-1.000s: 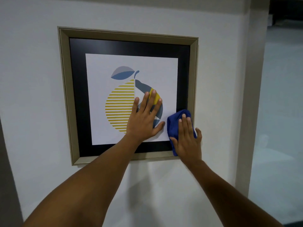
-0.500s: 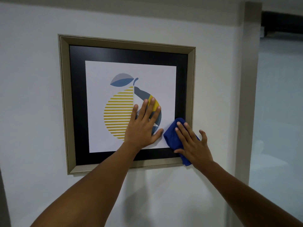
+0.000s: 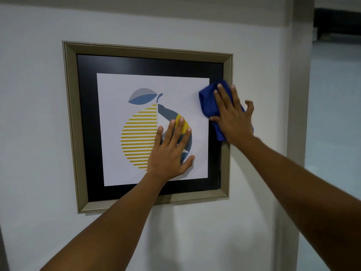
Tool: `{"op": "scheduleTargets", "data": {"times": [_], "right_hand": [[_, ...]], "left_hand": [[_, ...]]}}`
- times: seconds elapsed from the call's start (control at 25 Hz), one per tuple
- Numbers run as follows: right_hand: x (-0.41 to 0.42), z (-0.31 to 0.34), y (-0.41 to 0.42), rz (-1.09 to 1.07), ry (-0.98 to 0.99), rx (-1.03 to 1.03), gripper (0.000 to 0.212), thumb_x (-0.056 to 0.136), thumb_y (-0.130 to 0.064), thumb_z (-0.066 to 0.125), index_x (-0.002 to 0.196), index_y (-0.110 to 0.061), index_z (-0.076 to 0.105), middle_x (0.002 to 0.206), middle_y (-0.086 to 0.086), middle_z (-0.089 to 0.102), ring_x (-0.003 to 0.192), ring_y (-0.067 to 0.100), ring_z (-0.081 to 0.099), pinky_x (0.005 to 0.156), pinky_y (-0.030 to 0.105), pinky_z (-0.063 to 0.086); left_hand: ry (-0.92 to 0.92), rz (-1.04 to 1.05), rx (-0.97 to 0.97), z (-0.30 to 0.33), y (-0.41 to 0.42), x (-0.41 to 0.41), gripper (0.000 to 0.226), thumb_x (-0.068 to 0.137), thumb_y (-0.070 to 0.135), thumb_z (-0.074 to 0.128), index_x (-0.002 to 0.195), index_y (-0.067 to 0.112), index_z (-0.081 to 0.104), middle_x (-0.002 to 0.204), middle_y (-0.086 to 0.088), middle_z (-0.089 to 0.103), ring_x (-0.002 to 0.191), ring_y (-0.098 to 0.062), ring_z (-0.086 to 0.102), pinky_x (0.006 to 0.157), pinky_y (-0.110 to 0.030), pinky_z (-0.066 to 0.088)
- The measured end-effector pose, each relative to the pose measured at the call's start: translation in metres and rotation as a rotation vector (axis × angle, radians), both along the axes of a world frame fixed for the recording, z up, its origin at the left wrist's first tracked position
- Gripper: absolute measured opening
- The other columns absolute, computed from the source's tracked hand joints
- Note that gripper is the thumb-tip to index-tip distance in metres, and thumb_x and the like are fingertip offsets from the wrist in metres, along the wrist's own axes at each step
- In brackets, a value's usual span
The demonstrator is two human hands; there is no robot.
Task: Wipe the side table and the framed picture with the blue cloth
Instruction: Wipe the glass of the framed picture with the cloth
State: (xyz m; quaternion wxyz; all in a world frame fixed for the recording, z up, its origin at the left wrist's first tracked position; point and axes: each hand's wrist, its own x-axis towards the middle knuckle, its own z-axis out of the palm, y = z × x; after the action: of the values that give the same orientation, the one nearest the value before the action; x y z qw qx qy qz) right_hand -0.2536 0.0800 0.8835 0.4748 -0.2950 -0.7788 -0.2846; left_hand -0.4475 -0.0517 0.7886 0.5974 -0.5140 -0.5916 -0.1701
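The framed picture [image 3: 72,122] hangs on a white wall: a beige frame, a black mat and a print of a yellow striped pear. My left hand [image 3: 170,151] lies flat on the glass over the pear, fingers spread, holding nothing. My right hand [image 3: 232,116] presses the bunched blue cloth [image 3: 208,103] against the right side of the picture, across the print's edge, the black mat and the frame's inner right edge, in its upper half. The side table is out of view.
A beige wall corner post [image 3: 298,94] runs top to bottom just right of the frame. Beyond it lies a pale open area [image 3: 336,133]. White wall [image 3: 35,133] surrounds the picture on the left and below.
My right hand has slid the blue cloth up the right side of the picture, from the lower right corner to the upper half. My left hand has stayed flat on the pear.
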Motion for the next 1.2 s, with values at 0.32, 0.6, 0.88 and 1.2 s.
{"op": "scheduleTargets", "data": {"times": [0.32,0.6,0.88,1.2], "right_hand": [[-0.02,-0.081,-0.003,0.167,0.204,-0.095,0.078,0.092,-0.03,0.063,0.155,-0.017,0.018,0.165,0.005,0.011,0.15,0.032,0.009,0.103,0.055,0.028],[-0.008,-0.215,-0.02,0.109,0.021,-0.248,0.096,0.083,-0.034,0.076,0.154,-0.016,0.013,0.164,0.004,0.003,0.148,0.033,0.009,0.102,0.061,0.036],[0.011,-0.167,-0.018,-0.008,-0.104,-0.099,0.093,0.086,-0.045,0.07,0.156,-0.016,0.015,0.163,0.004,0.003,0.15,0.032,0.006,0.108,0.057,0.03],[-0.006,0.018,-0.018,-0.041,0.177,-0.145,0.08,0.095,-0.032,0.062,0.156,-0.018,0.014,0.166,0.003,0.006,0.151,0.032,0.002,0.107,0.06,0.023]], "left_hand": [[0.009,-0.004,0.01,-0.001,0.002,0.0,0.082,0.094,0.064,0.035,0.16,0.017,0.019,0.169,-0.015,0.011,0.156,-0.035,0.004,0.125,-0.057,0.007],[0.008,0.024,-0.011,-0.001,0.0,0.0,0.084,0.095,0.066,0.033,0.16,0.017,0.015,0.17,-0.016,0.008,0.156,-0.036,0.001,0.125,-0.058,0.006],[0.005,0.02,-0.02,0.001,-0.002,0.001,0.084,0.095,0.066,0.032,0.16,0.016,0.014,0.17,-0.016,0.007,0.156,-0.036,0.0,0.125,-0.057,0.002],[-0.015,-0.015,-0.027,0.001,-0.003,0.001,0.081,0.095,0.064,0.034,0.16,0.017,0.019,0.169,-0.015,0.011,0.156,-0.035,0.005,0.125,-0.057,0.007]]}}
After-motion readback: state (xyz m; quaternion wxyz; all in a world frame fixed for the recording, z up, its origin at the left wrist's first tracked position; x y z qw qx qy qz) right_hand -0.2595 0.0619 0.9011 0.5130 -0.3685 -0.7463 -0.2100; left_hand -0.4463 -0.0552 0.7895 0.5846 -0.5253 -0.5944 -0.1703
